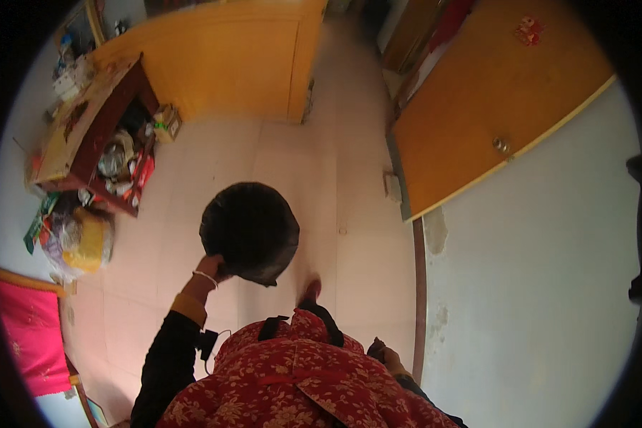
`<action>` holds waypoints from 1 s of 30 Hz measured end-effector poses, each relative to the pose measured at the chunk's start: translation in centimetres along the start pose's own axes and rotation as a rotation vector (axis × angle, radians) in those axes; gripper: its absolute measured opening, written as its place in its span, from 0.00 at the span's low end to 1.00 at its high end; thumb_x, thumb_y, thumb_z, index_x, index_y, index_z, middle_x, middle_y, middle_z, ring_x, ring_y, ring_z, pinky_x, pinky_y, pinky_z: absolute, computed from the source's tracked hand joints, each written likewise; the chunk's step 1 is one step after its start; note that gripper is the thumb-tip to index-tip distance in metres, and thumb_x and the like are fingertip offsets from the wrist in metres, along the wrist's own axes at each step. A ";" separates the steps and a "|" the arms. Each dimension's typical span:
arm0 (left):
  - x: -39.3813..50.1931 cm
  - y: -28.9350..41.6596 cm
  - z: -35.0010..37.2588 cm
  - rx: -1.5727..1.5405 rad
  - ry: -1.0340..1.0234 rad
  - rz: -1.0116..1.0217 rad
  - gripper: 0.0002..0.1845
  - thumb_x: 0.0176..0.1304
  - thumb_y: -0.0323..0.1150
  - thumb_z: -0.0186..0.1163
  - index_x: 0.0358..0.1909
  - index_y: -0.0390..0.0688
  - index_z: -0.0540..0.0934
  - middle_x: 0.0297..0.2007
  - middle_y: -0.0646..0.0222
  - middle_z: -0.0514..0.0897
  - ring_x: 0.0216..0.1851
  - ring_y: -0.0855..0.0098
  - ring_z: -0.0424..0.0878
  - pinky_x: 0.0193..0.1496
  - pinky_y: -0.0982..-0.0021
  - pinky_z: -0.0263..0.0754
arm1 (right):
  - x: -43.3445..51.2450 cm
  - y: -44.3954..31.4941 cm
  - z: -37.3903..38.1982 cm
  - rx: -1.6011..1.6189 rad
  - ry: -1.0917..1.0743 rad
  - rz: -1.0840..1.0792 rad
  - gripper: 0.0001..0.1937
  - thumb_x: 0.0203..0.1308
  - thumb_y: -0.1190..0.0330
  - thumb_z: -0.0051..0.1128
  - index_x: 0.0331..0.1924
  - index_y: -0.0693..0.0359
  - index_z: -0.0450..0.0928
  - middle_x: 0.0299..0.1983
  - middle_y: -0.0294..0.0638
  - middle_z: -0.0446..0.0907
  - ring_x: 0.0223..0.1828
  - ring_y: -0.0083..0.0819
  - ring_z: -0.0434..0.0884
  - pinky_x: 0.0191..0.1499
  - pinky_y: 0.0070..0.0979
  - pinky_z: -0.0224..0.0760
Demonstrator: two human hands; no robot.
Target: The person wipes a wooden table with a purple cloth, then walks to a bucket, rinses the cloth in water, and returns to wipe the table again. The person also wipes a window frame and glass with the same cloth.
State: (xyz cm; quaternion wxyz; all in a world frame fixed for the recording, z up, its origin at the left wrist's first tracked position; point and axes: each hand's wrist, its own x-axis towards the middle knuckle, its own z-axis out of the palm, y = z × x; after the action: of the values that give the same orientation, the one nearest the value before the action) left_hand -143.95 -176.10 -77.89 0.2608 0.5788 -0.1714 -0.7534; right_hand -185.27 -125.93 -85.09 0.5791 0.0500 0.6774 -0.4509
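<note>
My left hand (214,268) grips the near left rim of a black bin (250,230), which looks lined with a black plastic bag. The bin hangs above the tiled floor (321,208), its dark opening facing up; what is inside cannot be made out. Low at my right side, my right hand (388,357) is closed around a small dark object (375,349), too unclear to name. Between my arms shows a red floral garment (294,380), and one shoe (313,289) sticks out below it.
At the left stand a wooden cabinet (99,117) with cluttered shelves, a small cardboard box (167,123) and filled plastic bags (83,241). A pink cloth (32,337) hangs at the lower left. An orange wooden door (476,107) and a white wall (524,278) are on the right.
</note>
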 end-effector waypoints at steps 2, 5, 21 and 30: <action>2.4 1.9 4.4 -0.046 0.014 -0.019 0.15 0.62 0.29 0.55 0.47 0.30 0.75 0.42 0.50 0.82 0.41 0.51 0.84 0.41 0.54 0.86 | 6.7 -5.9 -0.6 0.019 -0.233 0.014 0.17 0.67 0.57 0.58 0.23 0.57 0.74 0.19 0.35 0.74 0.22 0.31 0.74 0.30 0.33 0.72; 5.3 6.1 9.3 -0.021 0.024 -0.051 0.16 0.59 0.27 0.55 0.49 0.32 0.75 0.43 0.50 0.82 0.40 0.51 0.85 0.40 0.55 0.87 | 14.3 -16.7 1.5 0.279 0.111 0.095 0.15 0.67 0.59 0.56 0.26 0.58 0.74 0.20 0.36 0.74 0.26 0.31 0.76 0.30 0.34 0.72; 35.0 25.6 42.0 0.135 -0.236 0.187 0.24 0.58 0.25 0.57 0.59 0.34 0.72 0.49 0.49 0.83 0.42 0.52 0.85 0.44 0.55 0.86 | 38.5 -55.8 5.2 -0.013 0.066 -0.033 0.14 0.57 0.71 0.54 0.46 0.67 0.80 0.30 0.41 0.80 0.29 0.38 0.80 0.29 0.36 0.76; 49.3 36.6 64.3 0.309 -0.325 -0.003 0.23 0.52 0.23 0.55 0.53 0.42 0.75 0.38 0.59 0.84 0.33 0.56 0.86 0.30 0.54 0.86 | 41.2 -70.0 2.7 -0.687 0.123 -0.199 0.18 0.70 0.54 0.51 0.36 0.60 0.84 0.20 0.35 0.76 0.18 0.28 0.76 0.20 0.25 0.66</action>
State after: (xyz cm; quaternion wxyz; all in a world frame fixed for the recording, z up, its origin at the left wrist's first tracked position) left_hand -208.22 -237.54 -78.58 0.1368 0.4831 -0.3240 -0.8019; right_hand -237.93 -187.63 -80.38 0.4735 -0.1865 0.8246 -0.2471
